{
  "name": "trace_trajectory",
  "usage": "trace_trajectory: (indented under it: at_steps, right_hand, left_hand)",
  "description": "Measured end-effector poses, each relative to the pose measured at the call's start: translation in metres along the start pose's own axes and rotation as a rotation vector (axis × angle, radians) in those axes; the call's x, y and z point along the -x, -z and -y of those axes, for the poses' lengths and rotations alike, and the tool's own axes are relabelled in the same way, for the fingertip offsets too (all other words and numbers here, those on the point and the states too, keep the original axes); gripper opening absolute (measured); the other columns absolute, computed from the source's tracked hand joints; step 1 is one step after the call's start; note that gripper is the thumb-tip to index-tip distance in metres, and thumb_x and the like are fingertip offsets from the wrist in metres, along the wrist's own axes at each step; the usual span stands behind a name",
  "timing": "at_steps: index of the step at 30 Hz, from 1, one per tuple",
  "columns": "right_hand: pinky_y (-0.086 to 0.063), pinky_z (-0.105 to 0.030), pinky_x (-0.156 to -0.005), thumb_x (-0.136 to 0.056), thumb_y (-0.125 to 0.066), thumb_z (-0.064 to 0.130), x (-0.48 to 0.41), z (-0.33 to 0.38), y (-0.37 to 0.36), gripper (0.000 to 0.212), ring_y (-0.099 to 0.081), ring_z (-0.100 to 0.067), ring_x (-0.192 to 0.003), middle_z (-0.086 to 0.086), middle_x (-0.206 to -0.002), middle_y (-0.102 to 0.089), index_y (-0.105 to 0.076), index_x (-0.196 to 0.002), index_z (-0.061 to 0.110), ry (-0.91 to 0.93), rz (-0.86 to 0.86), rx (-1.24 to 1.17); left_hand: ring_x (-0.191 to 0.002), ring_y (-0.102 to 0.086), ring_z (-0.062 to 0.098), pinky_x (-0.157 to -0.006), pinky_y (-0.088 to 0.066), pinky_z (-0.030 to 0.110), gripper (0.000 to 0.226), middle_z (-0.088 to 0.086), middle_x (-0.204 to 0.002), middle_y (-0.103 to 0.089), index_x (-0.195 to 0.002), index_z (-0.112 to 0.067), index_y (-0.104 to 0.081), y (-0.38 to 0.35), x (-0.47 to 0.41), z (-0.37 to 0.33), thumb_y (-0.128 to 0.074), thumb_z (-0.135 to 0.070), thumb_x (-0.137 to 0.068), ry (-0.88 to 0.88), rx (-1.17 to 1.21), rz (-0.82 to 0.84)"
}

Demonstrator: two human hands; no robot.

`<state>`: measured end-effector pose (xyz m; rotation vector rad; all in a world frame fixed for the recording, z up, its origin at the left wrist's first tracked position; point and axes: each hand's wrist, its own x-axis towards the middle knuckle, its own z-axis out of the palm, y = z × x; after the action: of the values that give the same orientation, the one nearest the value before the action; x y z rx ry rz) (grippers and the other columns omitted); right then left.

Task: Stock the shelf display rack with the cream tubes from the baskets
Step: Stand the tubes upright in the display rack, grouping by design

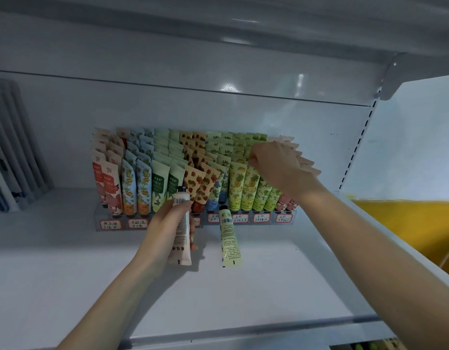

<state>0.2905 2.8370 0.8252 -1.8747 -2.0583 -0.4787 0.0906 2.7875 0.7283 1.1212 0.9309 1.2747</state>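
Note:
A clear display rack (122,224) with red-framed labels stands at the back of a white shelf (67,274), packed with rows of colourful cream tubes (157,183). My left hand (165,231) grips a whitish-pink tube (181,228), cap up, in front of the rack's middle. A pale yellow tube (229,238) lies loose on the shelf, cap toward the rack. My right hand (279,165) reaches over the rack's right side, fingers curled among the yellow-green and pink tubes there; whether it holds one is hidden.
An upper shelf (218,34) hangs low overhead. Grey upright panels (14,147) lean at the far left. A slotted shelf upright (359,145) runs along the right, with a yellow surface (407,223) beyond the shelf's right edge.

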Motion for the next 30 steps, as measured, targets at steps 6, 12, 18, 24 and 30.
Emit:
trace_trajectory:
  at_steps: [6,12,18,24,30]
  right_hand:
    - [-0.043,-0.026,-0.075,-0.093,-0.047,-0.003,0.003,0.0,-0.008,0.021,-0.061,-0.022,-0.089,-0.007,-0.094,-0.067,-0.065,-0.099,0.006,0.03,-0.076,0.046]
    - [-0.052,-0.035,-0.081,-0.094,-0.049,0.009,0.006,-0.003,-0.003,0.018,-0.063,-0.022,-0.088,-0.006,-0.095,-0.068,-0.067,-0.096,0.008,-0.016,-0.063,-0.145]
    - [-0.052,-0.034,-0.071,-0.092,-0.054,0.011,0.012,-0.011,0.005,0.017,-0.063,-0.022,-0.079,-0.007,-0.085,-0.069,-0.069,-0.087,0.005,0.002,-0.115,-0.285]
    - [-0.05,-0.031,-0.069,-0.092,-0.05,0.009,0.014,-0.009,0.008,0.021,-0.062,-0.025,-0.08,-0.011,-0.084,-0.068,-0.068,-0.086,0.001,0.03,-0.15,-0.257]
    - [-0.051,-0.036,-0.085,-0.094,-0.053,0.011,0.048,0.007,-0.01,0.019,-0.062,-0.019,-0.089,-0.005,-0.102,-0.068,-0.069,-0.105,0.008,0.304,0.031,-0.345]
  left_hand:
    - [-0.046,-0.048,0.016,-0.042,-0.045,0.027,0.012,0.003,-0.055,-0.053,-0.083,-0.017,-0.049,-0.003,0.001,-0.001,-0.048,-0.021,-0.094,-0.001,-0.001,-0.001]
    - [-0.047,-0.048,0.017,-0.044,-0.046,0.027,0.009,0.004,-0.056,-0.053,-0.086,-0.017,-0.048,-0.003,0.002,-0.003,-0.048,-0.019,-0.094,-0.023,0.003,0.03]
    - [-0.048,-0.05,0.016,-0.045,-0.047,0.027,0.018,0.003,-0.058,-0.055,-0.089,-0.017,-0.048,-0.001,0.003,-0.006,-0.055,-0.027,-0.074,-0.049,0.023,0.061]
    - [-0.05,-0.05,0.017,-0.047,-0.047,0.029,0.006,0.005,-0.062,-0.053,-0.088,-0.016,-0.049,-0.002,0.005,-0.007,-0.053,-0.021,-0.087,-0.045,-0.004,0.041]
    - [-0.05,-0.049,0.016,-0.047,-0.048,0.029,0.011,0.006,-0.064,-0.051,-0.085,-0.014,-0.048,0.004,0.007,-0.007,-0.042,-0.013,-0.094,-0.053,-0.035,-0.003]
